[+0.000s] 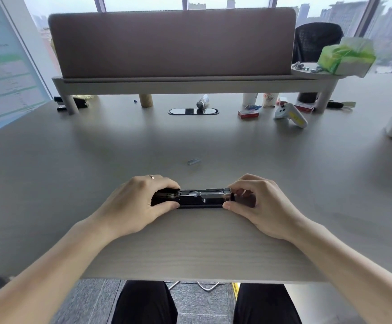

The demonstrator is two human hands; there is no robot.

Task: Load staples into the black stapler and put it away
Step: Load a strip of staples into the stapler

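We have the left hand (141,202) curled around the rear end of the black stapler (199,202), which lies on the desk (120,148) near its front edge, between both hands; the metal magazine (204,192) faces up, exposed; the right hand (258,202) pinches the front end, thumb below, fingers above. Judgement: keep the left grip steady so the body does not slide, and seat the strip square in the channel before closing. Count: one stapler; one loose staple strip (194,161) beyond the hands; one red staple box (248,113) far right.
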